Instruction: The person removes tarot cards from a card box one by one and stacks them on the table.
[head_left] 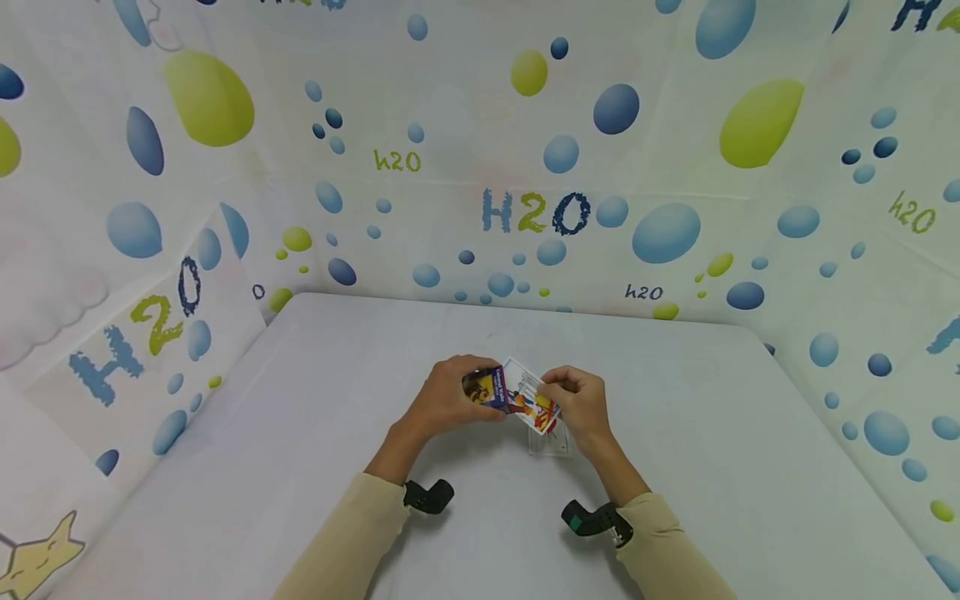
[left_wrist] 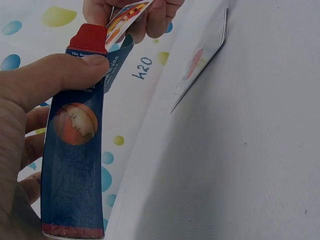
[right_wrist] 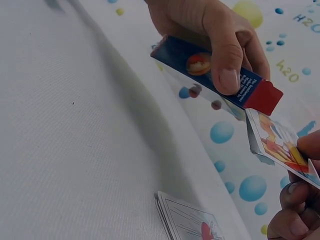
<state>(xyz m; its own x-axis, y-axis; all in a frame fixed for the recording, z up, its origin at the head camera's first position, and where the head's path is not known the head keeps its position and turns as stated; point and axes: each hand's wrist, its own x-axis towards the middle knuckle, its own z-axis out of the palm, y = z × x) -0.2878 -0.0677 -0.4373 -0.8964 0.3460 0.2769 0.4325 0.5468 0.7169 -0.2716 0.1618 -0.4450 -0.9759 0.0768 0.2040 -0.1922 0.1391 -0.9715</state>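
My left hand (head_left: 448, 393) grips a dark blue card box (left_wrist: 75, 165) round its sides, the thumb pressed on its narrow face. The box's red end flap (right_wrist: 265, 97) stands open. At that open end, my right hand (head_left: 581, 404) pinches an illustrated card (head_left: 528, 398) with a white border and orange, red and yellow figures. In the right wrist view the card (right_wrist: 282, 145) meets the box's mouth; whether part of it is still inside is hidden. Below the hands a small stack of cards (head_left: 550, 443) lies on the table, a red shape on its top card.
The white-covered table (head_left: 300, 500) reaches back to a wall sheet (head_left: 450, 100) printed with blue and green drops and "H2O". Black wrist cameras sit on the left wrist (head_left: 429, 497) and right wrist (head_left: 596, 521), low over the table.
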